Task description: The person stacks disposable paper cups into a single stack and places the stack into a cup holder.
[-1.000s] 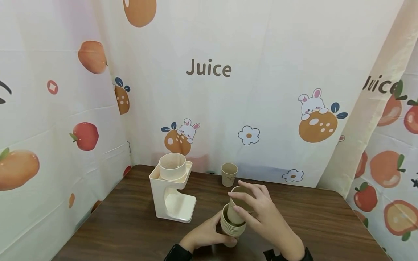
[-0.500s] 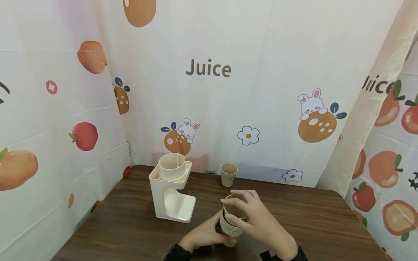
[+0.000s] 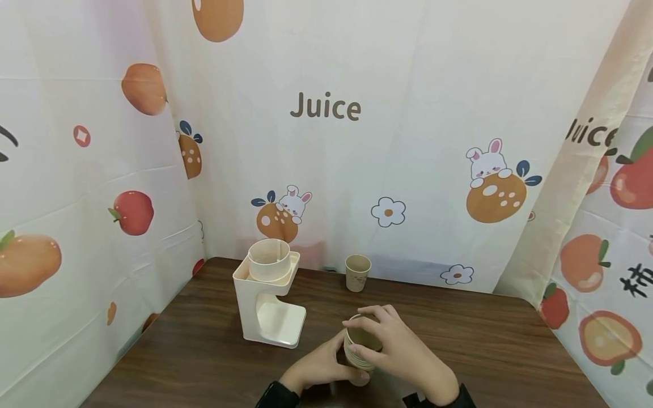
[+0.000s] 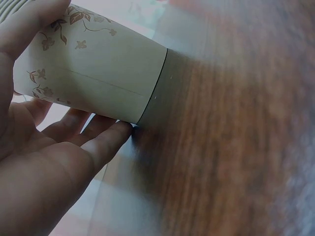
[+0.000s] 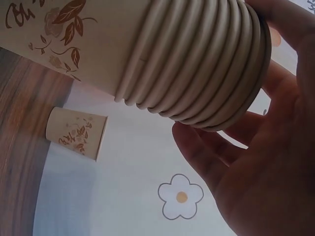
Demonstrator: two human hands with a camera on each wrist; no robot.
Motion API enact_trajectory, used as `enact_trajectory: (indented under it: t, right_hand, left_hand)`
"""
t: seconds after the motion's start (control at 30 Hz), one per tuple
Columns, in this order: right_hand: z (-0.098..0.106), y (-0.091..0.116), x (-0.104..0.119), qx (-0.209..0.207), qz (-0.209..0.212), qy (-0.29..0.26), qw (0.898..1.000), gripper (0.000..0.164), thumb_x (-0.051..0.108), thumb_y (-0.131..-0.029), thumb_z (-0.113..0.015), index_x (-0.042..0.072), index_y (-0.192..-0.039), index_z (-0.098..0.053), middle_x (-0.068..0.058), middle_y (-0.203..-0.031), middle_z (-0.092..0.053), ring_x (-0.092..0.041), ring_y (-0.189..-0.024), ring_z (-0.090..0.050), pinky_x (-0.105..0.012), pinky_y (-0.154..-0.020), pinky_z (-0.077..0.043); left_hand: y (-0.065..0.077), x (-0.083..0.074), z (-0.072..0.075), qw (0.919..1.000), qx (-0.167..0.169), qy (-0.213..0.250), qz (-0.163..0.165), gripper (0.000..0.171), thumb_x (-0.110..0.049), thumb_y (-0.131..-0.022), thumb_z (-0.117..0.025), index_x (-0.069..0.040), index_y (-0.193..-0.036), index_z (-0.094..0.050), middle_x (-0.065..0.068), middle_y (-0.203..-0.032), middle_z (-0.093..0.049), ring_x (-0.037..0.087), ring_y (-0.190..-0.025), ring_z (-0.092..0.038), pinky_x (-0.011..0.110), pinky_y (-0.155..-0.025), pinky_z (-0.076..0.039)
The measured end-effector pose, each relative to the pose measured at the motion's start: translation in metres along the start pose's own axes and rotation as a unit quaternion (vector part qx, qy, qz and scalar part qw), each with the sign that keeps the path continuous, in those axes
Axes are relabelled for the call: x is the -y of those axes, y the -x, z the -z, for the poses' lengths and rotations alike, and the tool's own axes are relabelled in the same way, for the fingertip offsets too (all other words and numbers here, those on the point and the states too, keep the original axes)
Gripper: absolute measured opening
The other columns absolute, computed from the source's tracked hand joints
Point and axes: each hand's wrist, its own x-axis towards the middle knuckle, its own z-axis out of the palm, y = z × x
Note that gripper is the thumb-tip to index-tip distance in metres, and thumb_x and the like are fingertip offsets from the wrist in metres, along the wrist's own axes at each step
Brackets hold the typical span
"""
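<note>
A stack of nested beige paper cups (image 3: 360, 360) stands at the table's front, printed with brown leaves and flowers in the left wrist view. My left hand (image 3: 322, 364) holds the stack from the left, thumb and fingers curled round its lower part. From the right, my right hand (image 3: 400, 350) has thumb and fingers round the uppermost rims, where the top cup sits down inside the others. Several rolled rims show stacked closely in the right wrist view, right at the fingertips (image 5: 184, 132). The stack's base is close to the tabletop in the left wrist view.
A single paper cup (image 3: 357, 276) stands upright near the back edge of the brown table (image 3: 459, 328). Left of the hands is a cream-coloured stand (image 3: 250, 311) with a round open cylinder (image 3: 270, 269) on top. Printed curtains (image 3: 418, 141) hang behind and at both sides.
The right hand has lowered the top cup into the stack, moving down and slightly left; the cup stood well above the other rims before. The left hand has stayed in place.
</note>
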Motion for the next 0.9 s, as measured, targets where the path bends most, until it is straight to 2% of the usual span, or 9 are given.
enact_trajectory:
  t: [0.23,0.43,0.53,0.73,0.9]
  right_hand:
    - [0.002,0.001,0.000,0.011,-0.012,-0.012,1.000,0.036,0.049,-0.087,-0.059,0.045,-0.122,-0.052,0.007,-0.128,-0.048,-0.018,-0.116,-0.041,-0.045,-0.080,-0.049]
    - [0.005,-0.001,-0.001,0.015,-0.022,-0.013,1.000,0.034,0.049,-0.091,-0.053,0.047,-0.124,-0.050,0.010,-0.130,-0.046,-0.015,-0.118,-0.038,-0.047,-0.083,-0.049]
    - [0.007,-0.002,-0.003,0.004,-0.017,-0.006,1.000,0.034,0.047,-0.092,-0.052,0.044,-0.126,-0.049,0.011,-0.129,-0.047,-0.012,-0.116,-0.039,-0.047,-0.083,-0.048]
    - [0.012,-0.001,-0.011,-0.032,-0.013,0.013,0.999,0.033,0.041,-0.093,-0.054,0.039,-0.126,-0.051,0.012,-0.125,-0.051,-0.011,-0.114,-0.041,-0.047,-0.084,-0.048]
    - [0.017,-0.001,-0.019,-0.050,-0.016,0.024,0.998,0.034,0.038,-0.092,-0.057,0.036,-0.125,-0.053,0.010,-0.123,-0.054,-0.009,-0.109,-0.042,-0.043,-0.081,-0.048]
  left_hand:
    - [0.000,-0.002,0.000,1.0000,0.002,0.000,-0.005,0.075,-0.030,-0.078,-0.073,-0.038,-0.139,-0.029,-0.002,-0.134,-0.046,0.011,-0.118,-0.043,0.057,-0.102,-0.030]
    - [0.000,-0.004,0.000,1.0000,0.001,0.000,0.002,0.076,-0.031,-0.078,-0.073,-0.037,-0.140,-0.028,-0.005,-0.127,-0.052,0.011,-0.114,-0.047,0.057,-0.101,-0.032]
    - [0.000,-0.004,0.000,1.0000,-0.004,0.000,0.005,0.077,-0.032,-0.078,-0.074,-0.038,-0.139,-0.028,-0.008,-0.123,-0.055,0.011,-0.113,-0.048,0.057,-0.101,-0.031]
    - [-0.001,-0.002,-0.002,0.9998,-0.014,-0.007,-0.013,0.080,-0.030,-0.077,-0.075,-0.041,-0.140,-0.027,-0.008,-0.124,-0.055,0.011,-0.115,-0.047,0.056,-0.100,-0.031]
    - [0.000,-0.002,-0.002,0.9997,-0.021,-0.009,-0.005,0.082,-0.030,-0.075,-0.077,-0.043,-0.139,-0.028,-0.008,-0.127,-0.053,0.012,-0.119,-0.043,0.058,-0.101,-0.029]
